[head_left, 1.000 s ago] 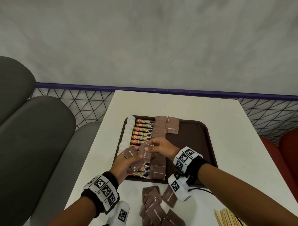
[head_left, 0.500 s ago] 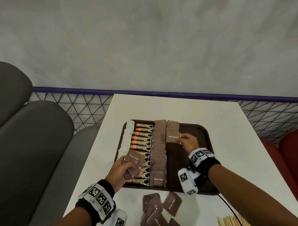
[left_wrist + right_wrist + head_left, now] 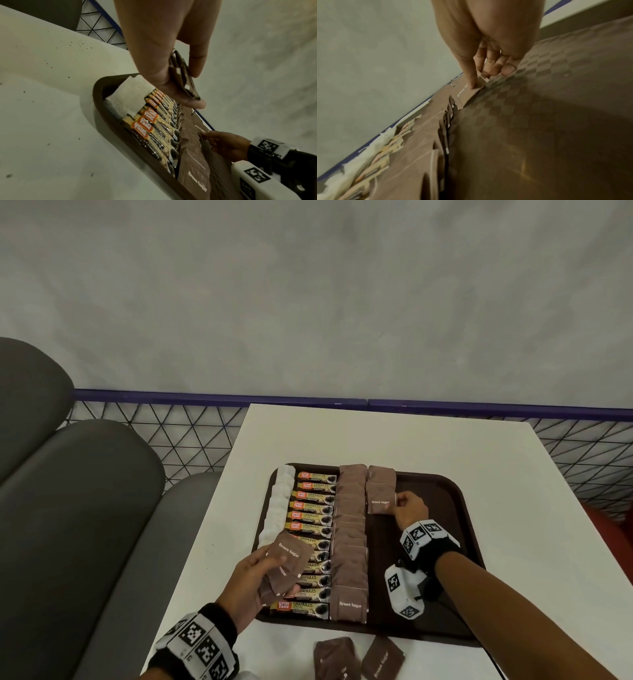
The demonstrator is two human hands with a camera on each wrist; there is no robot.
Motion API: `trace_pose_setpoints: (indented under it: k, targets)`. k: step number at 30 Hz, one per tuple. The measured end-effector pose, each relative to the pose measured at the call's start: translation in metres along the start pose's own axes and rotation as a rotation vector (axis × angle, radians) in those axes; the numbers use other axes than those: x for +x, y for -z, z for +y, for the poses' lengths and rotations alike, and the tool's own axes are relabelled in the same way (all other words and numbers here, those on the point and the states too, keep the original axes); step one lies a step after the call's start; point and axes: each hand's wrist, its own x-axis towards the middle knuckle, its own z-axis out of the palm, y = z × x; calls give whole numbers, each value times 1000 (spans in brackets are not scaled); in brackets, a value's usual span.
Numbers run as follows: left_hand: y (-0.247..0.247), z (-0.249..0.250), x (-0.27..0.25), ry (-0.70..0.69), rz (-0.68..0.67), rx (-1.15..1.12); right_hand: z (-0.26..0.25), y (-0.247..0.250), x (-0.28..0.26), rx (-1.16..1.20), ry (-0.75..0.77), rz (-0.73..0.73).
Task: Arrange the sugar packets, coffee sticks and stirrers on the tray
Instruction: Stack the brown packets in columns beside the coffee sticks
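Observation:
A dark brown tray (image 3: 455,508) on the white table holds a column of white sugar packets (image 3: 279,501), a column of coffee sticks (image 3: 313,518) and a long column of brown sugar packets (image 3: 349,542). A second, short brown column starts at the tray's far end. My right hand (image 3: 397,503) pinches the right edge of a brown sugar packet (image 3: 378,501) (image 3: 467,93) lying low on that short column. My left hand (image 3: 274,573) hovers over the tray's near left corner, gripping a small fan of brown sugar packets (image 3: 286,563) (image 3: 185,79).
Loose brown sugar packets (image 3: 356,659) lie on the table in front of the tray. The tray's right half (image 3: 428,594) is bare. Grey seat cushions (image 3: 75,508) stand to the left, a wire mesh fence (image 3: 178,433) behind the table.
My right hand took one brown packet from the left hand's fan and carried it to the far short column. The left hand stayed near the tray's near left corner.

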Motion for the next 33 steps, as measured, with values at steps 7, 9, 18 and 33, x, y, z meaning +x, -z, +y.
trace_pose_setpoints:
  k: [7,9,18,33]
  targets:
    - [0,0,2,-10,-13,72,2,-10,9,-64,-11,54]
    - [-1,0,1,-8,-16,65,3,-11,10,-77,-11,52]
    - [-3,0,1,-23,-14,37,0,-7,0,-117,56,133]
    - [-34,-9,-13,-95,-19,37,-14,-9,-105,265,310,-494]
